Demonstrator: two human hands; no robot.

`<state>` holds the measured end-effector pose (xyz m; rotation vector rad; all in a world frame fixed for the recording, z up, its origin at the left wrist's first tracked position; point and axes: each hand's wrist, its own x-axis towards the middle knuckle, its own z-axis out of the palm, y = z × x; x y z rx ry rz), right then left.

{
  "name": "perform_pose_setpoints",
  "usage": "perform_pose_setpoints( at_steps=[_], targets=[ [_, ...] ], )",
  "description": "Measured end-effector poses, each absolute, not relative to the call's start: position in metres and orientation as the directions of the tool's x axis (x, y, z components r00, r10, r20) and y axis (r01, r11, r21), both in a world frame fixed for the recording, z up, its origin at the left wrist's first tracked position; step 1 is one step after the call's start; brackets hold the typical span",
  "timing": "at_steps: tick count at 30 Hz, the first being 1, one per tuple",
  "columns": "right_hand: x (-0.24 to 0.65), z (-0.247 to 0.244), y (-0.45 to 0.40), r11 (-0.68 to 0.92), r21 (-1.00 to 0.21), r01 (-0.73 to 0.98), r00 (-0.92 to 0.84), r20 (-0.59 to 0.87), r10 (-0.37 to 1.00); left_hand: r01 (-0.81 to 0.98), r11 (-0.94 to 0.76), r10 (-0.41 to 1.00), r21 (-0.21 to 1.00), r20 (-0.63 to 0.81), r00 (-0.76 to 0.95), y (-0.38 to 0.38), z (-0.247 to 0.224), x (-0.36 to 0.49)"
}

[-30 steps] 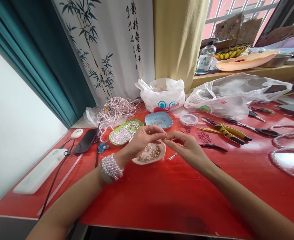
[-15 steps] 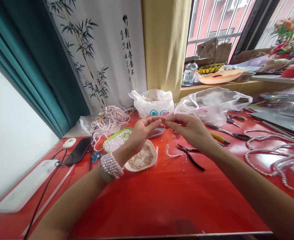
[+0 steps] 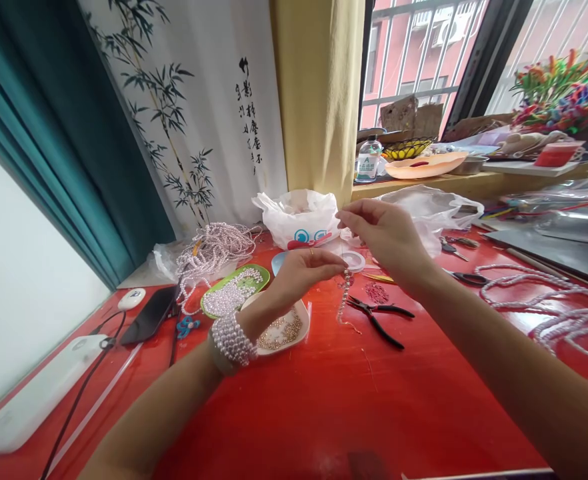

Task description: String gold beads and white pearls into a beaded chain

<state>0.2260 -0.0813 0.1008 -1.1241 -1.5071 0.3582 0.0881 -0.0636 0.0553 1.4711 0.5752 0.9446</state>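
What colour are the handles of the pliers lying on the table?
The handles of the pliers are black, seen best in the head view.

From my left hand (image 3: 304,275): 3 dishes (image 3: 263,280) left, 1 bead strand (image 3: 345,293) below, 1 pliers (image 3: 370,309) right, 2 carrier bags (image 3: 298,221) beyond.

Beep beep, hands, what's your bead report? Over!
Left hand pinching bead strand by its top end. Right hand raised, grip unclear. Black-handled pliers on the table beside the strand, handles spread.

Glossy red tabletop (image 3: 294,407); shiny pearly beads (image 3: 229,297); thin, crinkled plastic bag (image 3: 299,217).
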Motion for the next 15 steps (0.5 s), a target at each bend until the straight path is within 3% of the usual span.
perform_pose_setpoints(
  at_steps=[6,15],
  targets=[
    [0.211,0.101,-0.069,0.500,-0.798,0.336,0.076,0.552,0.830,-0.265,0.006,0.728,0.964,0.178,0.662,-0.069,0.066,0.077],
    [0.194,0.113,-0.060,0.566,-0.745,0.353,0.021,0.611,0.792,-0.255,0.042,0.766,0.966,0.133,0.628,-0.066,0.070,0.061]
  ],
)
